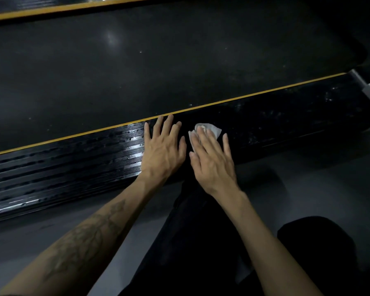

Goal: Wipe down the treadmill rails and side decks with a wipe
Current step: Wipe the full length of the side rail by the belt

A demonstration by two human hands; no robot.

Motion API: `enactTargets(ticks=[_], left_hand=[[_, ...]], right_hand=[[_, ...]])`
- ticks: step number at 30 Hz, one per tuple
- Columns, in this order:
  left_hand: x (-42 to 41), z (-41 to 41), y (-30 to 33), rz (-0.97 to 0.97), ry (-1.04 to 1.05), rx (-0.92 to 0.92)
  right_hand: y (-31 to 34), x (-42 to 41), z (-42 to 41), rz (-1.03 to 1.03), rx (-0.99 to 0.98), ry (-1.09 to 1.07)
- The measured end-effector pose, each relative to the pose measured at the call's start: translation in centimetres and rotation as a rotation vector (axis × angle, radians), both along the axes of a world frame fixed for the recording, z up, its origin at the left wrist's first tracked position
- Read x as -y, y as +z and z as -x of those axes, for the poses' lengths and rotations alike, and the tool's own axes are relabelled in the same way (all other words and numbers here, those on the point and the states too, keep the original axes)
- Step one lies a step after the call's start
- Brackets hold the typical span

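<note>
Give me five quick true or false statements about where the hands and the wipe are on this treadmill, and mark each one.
1. The right hand presses the wipe flat on the near side deck. True.
2. The left hand holds a spray bottle. False: it lies flat on the deck and holds nothing.
3. The wipe is on the belt. False: it is on the side deck, on the near side of the yellow stripe.
4. The deck left of the hands looks wet and shiny. True.
5. The wipe is blue. False: it is white.
</note>
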State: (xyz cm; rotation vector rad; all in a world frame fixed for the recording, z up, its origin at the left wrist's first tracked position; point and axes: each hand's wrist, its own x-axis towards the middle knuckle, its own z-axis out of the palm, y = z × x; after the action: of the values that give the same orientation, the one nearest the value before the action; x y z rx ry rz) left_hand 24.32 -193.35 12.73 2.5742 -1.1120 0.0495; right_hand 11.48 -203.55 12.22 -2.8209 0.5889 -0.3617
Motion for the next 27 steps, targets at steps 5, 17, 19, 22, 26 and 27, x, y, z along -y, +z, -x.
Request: enactTargets(ticks=[5,17,19,22,26,27], left_hand=[[0.1,-0.1,-0.2,0.001,0.003,0.022],[0.2,0.0,-0.2,0.031,0.026,0.016],[0.3,0.0,-0.3,0.029,0.034,0.016],[0.3,-0.1,-0.5,0.026,0.036,0.005],[0.3,-0.1,-0.6,0.043,0.035,-0.004],[0.3,-0.1,-0.5,0.040,0.036,-0.008]], right_hand=[[0.0,0.3,0.3,0.021,-0.020,-0.071],[0.4,1.0,-0.1,0.018,-0.097,-0.086],[0.4,-0.1,-0.2,-0.006,-0.099,-0.071],[0.7,0.2,-1.7,-0.016,-0.099,0.001],[0.9,1.6,-2.0,0.005,-0.132,-0.038],[0.8,1.5,-1.6,0.003,-0.133,-0.069]])
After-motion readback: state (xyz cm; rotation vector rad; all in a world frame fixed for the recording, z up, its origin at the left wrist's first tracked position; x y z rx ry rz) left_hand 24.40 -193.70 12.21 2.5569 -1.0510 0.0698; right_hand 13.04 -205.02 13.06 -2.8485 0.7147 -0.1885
